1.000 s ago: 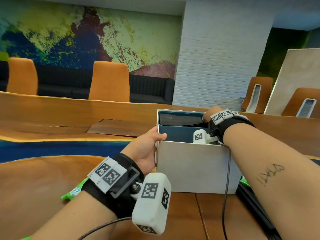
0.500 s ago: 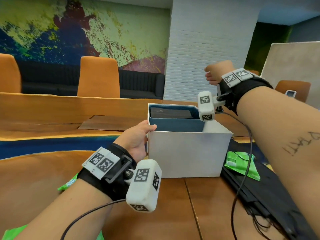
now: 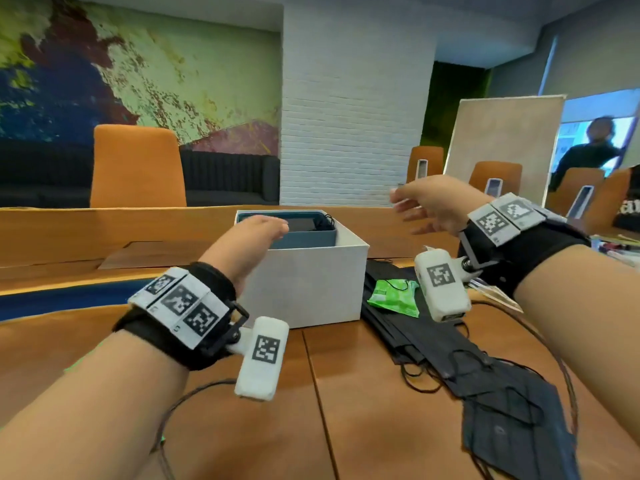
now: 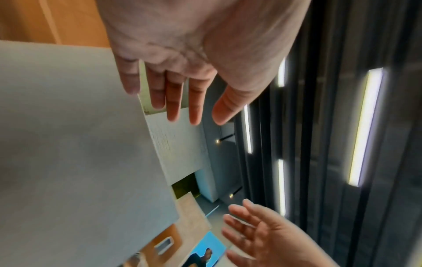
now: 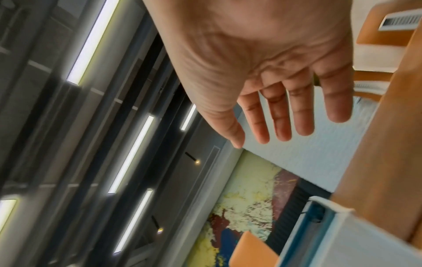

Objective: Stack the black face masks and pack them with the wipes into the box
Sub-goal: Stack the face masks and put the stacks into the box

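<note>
The white box (image 3: 304,285) with a blue lining stands mid-table, and black masks (image 3: 304,224) lie inside it. My left hand (image 3: 266,228) is at the box's upper left rim with its fingers (image 4: 175,101) straight beside the white wall (image 4: 80,144); contact is unclear. My right hand (image 3: 415,204) hovers open and empty in the air to the right of the box, fingers (image 5: 283,117) spread. A green wipes packet (image 3: 394,296) lies on a row of black masks (image 3: 429,337) right of the box. More black masks (image 3: 512,420) spread toward the near right.
Orange chairs (image 3: 136,168) stand behind the long wooden table (image 3: 363,410). A pale board (image 3: 502,143) leans at the back right, with a person (image 3: 588,150) behind it. Papers (image 3: 498,296) lie under my right wrist. Camera cables (image 3: 194,393) trail across the table.
My right hand has come up out of the box and moved right, now empty. My left hand has slid from the box's left wall up to its rim. The view has turned right.
</note>
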{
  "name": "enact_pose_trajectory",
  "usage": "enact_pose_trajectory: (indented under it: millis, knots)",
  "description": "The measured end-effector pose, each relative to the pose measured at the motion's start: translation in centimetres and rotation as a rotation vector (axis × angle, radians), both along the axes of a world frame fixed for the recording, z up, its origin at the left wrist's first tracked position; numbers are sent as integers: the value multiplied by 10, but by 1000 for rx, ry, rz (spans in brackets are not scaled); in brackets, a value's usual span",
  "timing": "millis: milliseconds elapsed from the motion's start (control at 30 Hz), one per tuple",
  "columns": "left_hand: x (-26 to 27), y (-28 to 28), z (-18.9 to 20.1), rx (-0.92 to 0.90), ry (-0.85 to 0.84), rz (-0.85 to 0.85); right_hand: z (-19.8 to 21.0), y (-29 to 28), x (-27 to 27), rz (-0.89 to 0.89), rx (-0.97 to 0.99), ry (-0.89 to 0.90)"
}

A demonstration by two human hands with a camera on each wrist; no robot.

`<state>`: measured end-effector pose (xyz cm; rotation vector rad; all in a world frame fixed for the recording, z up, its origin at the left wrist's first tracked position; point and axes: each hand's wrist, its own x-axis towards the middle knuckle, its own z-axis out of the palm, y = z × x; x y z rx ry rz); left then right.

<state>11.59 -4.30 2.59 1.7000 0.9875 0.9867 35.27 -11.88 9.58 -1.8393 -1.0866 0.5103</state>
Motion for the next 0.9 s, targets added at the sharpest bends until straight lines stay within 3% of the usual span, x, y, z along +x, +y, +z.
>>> enact_pose_trajectory:
  millis: [200, 400, 500, 567, 667, 767, 900]
  knots:
    - [40, -9, -6, 207, 422, -8, -55, -46, 33, -75, -413, -108]
    - [52, -4, -8, 239, 544, 101, -103, -53, 56, -101, -727, -265]
    - [52, 0, -13, 268, 662, 187, -121, -45, 74, -23, -740, -241]
    - [53, 0, -13, 312, 722, 247, -124, -42, 78, 1, -793, -343]
    - [54, -3, -12, 362, 752, 263, -123, -43, 67, -53, -841, -547]
    - [52, 2, -14, 337, 656, 188, -127, -43, 59, -33, -918, -771]
    - [47, 2, -13, 288, 532, 113, -125, -37, 56, 3, -899, -796]
